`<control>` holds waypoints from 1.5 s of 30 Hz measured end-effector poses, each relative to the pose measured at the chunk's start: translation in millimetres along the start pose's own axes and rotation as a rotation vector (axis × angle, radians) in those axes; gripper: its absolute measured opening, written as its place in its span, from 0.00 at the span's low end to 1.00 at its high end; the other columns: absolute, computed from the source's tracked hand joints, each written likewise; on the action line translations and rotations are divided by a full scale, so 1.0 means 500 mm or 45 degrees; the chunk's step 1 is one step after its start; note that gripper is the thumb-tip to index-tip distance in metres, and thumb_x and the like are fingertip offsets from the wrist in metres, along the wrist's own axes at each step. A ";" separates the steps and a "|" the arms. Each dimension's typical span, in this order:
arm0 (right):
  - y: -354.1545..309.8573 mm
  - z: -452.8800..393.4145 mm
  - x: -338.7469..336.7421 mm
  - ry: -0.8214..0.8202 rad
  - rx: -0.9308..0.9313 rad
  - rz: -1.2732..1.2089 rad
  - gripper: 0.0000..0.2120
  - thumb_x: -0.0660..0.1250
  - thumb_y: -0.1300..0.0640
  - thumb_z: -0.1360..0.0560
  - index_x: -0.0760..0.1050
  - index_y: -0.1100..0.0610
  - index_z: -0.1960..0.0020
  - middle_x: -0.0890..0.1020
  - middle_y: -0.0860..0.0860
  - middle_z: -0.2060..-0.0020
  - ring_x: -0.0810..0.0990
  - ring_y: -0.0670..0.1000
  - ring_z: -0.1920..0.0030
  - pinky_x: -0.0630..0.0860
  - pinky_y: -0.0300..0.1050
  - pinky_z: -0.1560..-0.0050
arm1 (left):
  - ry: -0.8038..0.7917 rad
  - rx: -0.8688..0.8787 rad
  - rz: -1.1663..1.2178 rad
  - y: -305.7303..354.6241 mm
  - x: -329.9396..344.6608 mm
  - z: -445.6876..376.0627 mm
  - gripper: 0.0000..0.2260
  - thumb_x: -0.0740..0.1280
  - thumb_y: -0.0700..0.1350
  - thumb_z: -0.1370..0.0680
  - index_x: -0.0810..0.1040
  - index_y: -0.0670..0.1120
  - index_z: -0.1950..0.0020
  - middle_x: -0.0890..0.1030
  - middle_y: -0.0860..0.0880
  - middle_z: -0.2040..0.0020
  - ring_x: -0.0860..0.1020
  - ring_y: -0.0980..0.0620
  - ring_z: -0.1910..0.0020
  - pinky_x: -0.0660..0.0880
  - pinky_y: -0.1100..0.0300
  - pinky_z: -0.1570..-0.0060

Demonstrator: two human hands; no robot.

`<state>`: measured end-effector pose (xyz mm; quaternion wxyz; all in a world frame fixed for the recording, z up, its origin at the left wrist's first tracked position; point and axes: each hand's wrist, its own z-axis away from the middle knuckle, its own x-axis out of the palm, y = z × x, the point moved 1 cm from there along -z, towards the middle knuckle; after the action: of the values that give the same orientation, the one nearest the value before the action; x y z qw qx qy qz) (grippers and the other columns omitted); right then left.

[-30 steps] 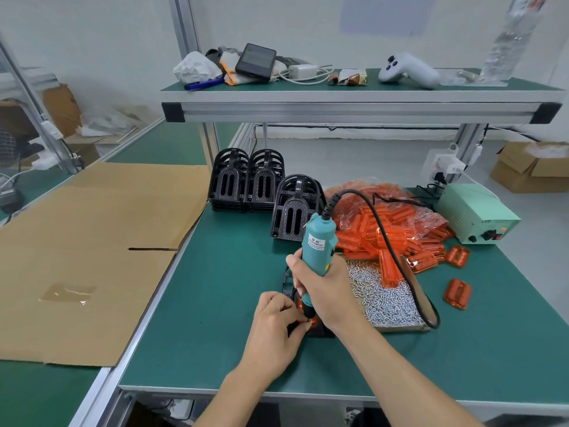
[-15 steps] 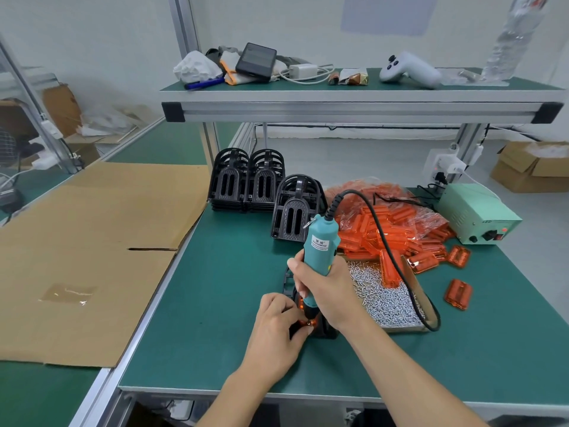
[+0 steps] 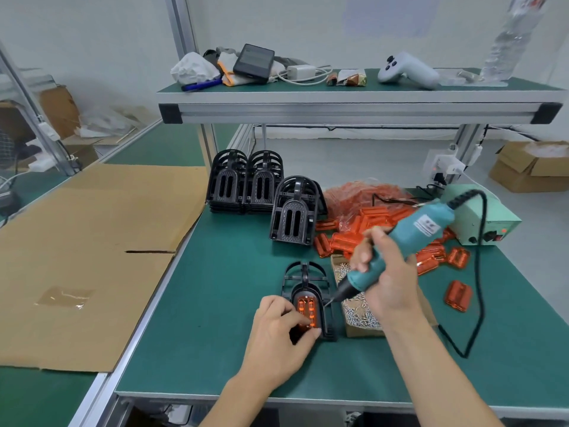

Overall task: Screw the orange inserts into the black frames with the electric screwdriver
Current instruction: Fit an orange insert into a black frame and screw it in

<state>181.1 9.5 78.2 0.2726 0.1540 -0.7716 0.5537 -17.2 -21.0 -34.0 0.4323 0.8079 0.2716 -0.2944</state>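
Both hands engaged: left hand (image 3: 278, 329) pins rigid, light black frame (image 3: 308, 298) by its base; right hand (image 3: 386, 280) grips electric screwdriver (image 3: 400, 246) mid-barrel.

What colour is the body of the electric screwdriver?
Teal, with a black nose and cord; the electric screwdriver shows clearly in the head view, gripped by the right hand.

A green-matted worktop (image 3: 215, 303) is being framed by aluminium posts (image 3: 181, 29), and a raised shelf (image 3: 354, 101) is being carried above it. White walls (image 3: 92, 41) are being lit evenly (no lamp is seen). Flattened cardboard (image 3: 86, 257) is being spread across the neighbouring bench, and cardboard boxes (image 3: 529, 167) are being kept on the pale floor (image 3: 354, 158).
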 end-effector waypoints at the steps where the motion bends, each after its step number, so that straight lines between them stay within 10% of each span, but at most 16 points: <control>1: -0.004 0.001 -0.020 0.078 0.008 -0.016 0.07 0.73 0.56 0.25 0.75 0.56 0.56 0.74 0.51 0.72 0.69 0.49 0.74 0.70 0.42 0.68 | 0.005 -0.003 -0.066 0.007 0.001 -0.001 0.16 0.72 0.64 0.28 0.86 0.53 0.53 0.72 0.59 0.56 0.71 0.54 0.47 0.71 0.57 0.48; 13: -0.001 0.066 -0.201 0.592 0.094 -0.579 0.12 0.65 0.49 0.17 0.76 0.50 0.59 0.68 0.44 0.70 0.65 0.43 0.70 0.69 0.37 0.65 | -0.304 -0.237 -0.677 0.093 0.029 -0.024 0.33 0.59 0.75 0.30 0.74 0.51 0.39 0.74 0.50 0.40 0.68 0.44 0.38 0.68 0.49 0.42; 25: 0.020 0.064 -0.200 0.546 0.147 -0.623 0.14 0.64 0.47 0.17 0.77 0.51 0.59 0.68 0.45 0.68 0.66 0.43 0.70 0.70 0.37 0.66 | 0.075 -0.722 0.377 0.073 -0.055 -0.012 0.15 0.65 0.63 0.27 0.70 0.63 0.42 0.81 0.64 0.51 0.77 0.66 0.49 0.71 0.66 0.51; 32: 0.027 0.066 -0.200 0.547 0.158 -0.584 0.14 0.64 0.47 0.17 0.77 0.50 0.59 0.67 0.45 0.68 0.66 0.43 0.70 0.70 0.37 0.66 | 0.468 -0.933 0.568 -0.022 -0.124 -0.002 0.10 0.59 0.53 0.18 0.80 0.54 0.49 0.85 0.58 0.57 0.85 0.53 0.58 0.82 0.52 0.55; 37: 0.032 0.062 -0.200 0.551 0.165 -0.563 0.14 0.64 0.46 0.17 0.77 0.49 0.59 0.67 0.44 0.68 0.66 0.43 0.69 0.70 0.36 0.65 | 0.349 -1.135 0.496 -0.098 -0.149 -0.010 0.12 0.62 0.46 0.18 0.83 0.46 0.55 0.86 0.51 0.64 0.85 0.55 0.67 0.80 0.64 0.67; 45: 0.035 0.055 -0.194 0.599 0.181 -0.512 0.16 0.63 0.46 0.17 0.76 0.49 0.61 0.67 0.44 0.69 0.65 0.42 0.70 0.68 0.36 0.65 | 0.027 -1.130 0.204 -0.131 -0.156 -0.032 0.20 0.69 0.54 0.21 0.76 0.41 0.66 0.83 0.44 0.71 0.82 0.47 0.74 0.83 0.51 0.64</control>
<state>242.7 -16.4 0.6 0.5361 0.1899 -0.6008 0.5618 -111.5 9.8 -6.7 0.7557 0.5656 0.3125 -0.1066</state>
